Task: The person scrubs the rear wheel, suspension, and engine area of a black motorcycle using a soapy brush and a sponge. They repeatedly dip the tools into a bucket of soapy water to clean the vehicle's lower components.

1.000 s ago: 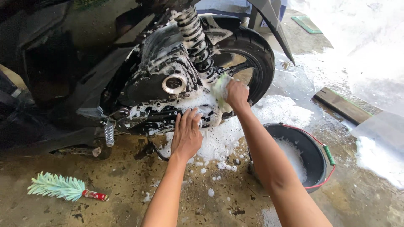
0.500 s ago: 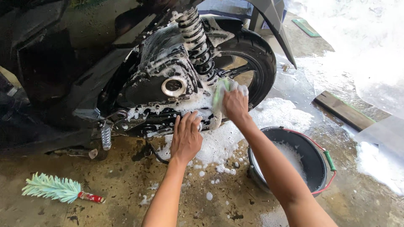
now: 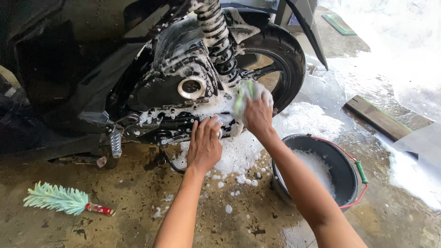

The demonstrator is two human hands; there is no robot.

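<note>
The right hand (image 3: 258, 115) is clamped on a soft, foam-soaked green sponge (image 3: 243, 96), pressed against the black, suds-streaked engine casing (image 3: 179, 87) of the motorcycle, just below the ribbed coil spring (image 3: 219, 36). The left hand (image 3: 203, 146) lies flat, fingers apart, on the casing's lower edge (holding nothing). Behind them stands the black rubber rear tyre (image 3: 287, 59). On the wet concrete floor (image 3: 138, 211) sit a round black bucket of foam (image 3: 321, 170) and, near the left edge, a bristly green brush with red handle (image 3: 64, 200).
</note>
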